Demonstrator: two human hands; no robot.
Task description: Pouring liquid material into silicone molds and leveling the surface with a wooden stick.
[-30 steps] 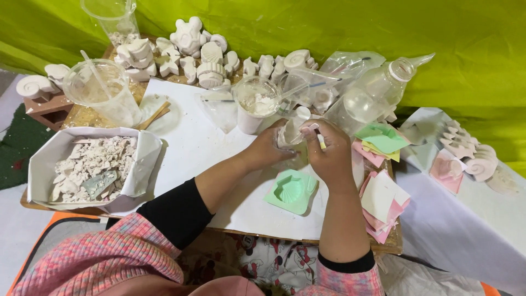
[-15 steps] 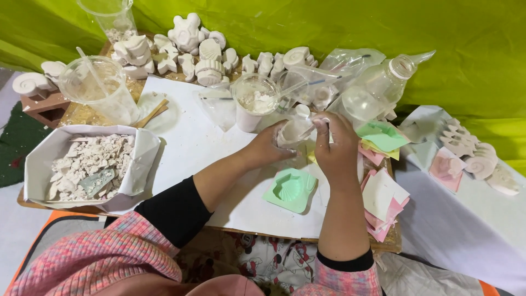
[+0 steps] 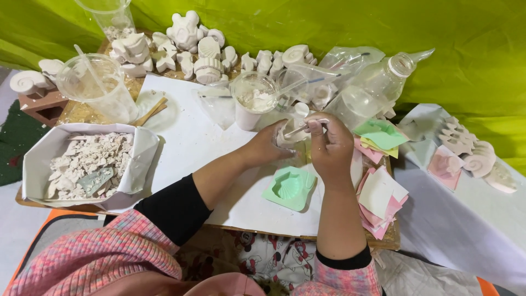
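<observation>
Fingers (image 3: 315,127) of the right hand (image 3: 330,149) pinch a thin stick (image 3: 303,128); the left hand (image 3: 269,147) wraps a small white cup (image 3: 287,134), above a green shell mold (image 3: 289,188).

A white tray (image 3: 38,159) of broken plaster bits sits at the left, near a clear measuring cup (image 3: 101,87). Beyond the white board (image 3: 186,137) stand white plaster figures (image 3: 189,46) — shells, stars, animals. A clear plastic bottle (image 3: 378,87) lies before the green cloth (image 3: 329,27); pink moulds (image 3: 383,200) are stacked at the right.
</observation>
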